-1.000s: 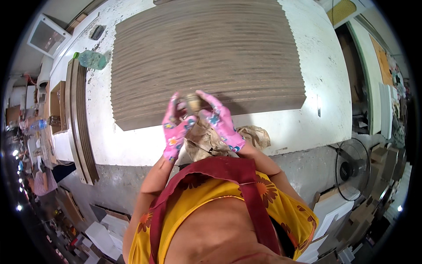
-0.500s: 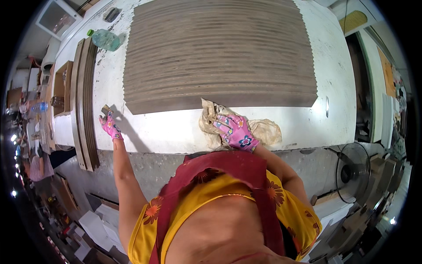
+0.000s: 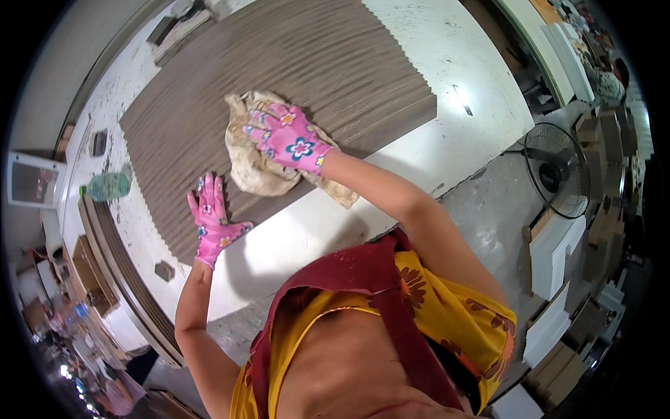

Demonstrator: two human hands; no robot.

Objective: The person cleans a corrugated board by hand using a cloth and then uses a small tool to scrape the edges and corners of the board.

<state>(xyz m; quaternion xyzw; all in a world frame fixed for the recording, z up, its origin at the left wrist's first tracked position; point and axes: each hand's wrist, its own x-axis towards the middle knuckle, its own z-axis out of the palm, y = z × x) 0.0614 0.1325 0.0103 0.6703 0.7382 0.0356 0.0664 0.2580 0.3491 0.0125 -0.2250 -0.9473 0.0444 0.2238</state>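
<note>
Close-packed grey-brown strips (image 3: 349,63) lie side by side as one wide sheet on the white table (image 3: 478,42). My right hand (image 3: 293,140), in a pink flowered glove, presses a stained beige cloth (image 3: 262,174) onto the strips near their front edge. The cloth bunches around the fingers and one end hangs past the edge. My left hand (image 3: 211,220), gloved the same way, rests on the left front part of the strips with its fingers spread, holding nothing. A small grey-brown block (image 3: 165,270) sits on the table just left of that wrist.
Left of the sheet are a greenish bottle (image 3: 109,186) lying on its side, a dark block (image 3: 99,142) and a stack of long strips (image 3: 125,276) along the table's edge. A board with a block (image 3: 183,35) stands far left. A fan (image 3: 555,167) is at the right.
My right hand has moved the cloth from the table's front up onto the strips. My left hand has let go of the small block and moved onto the strips. The view has turned.
</note>
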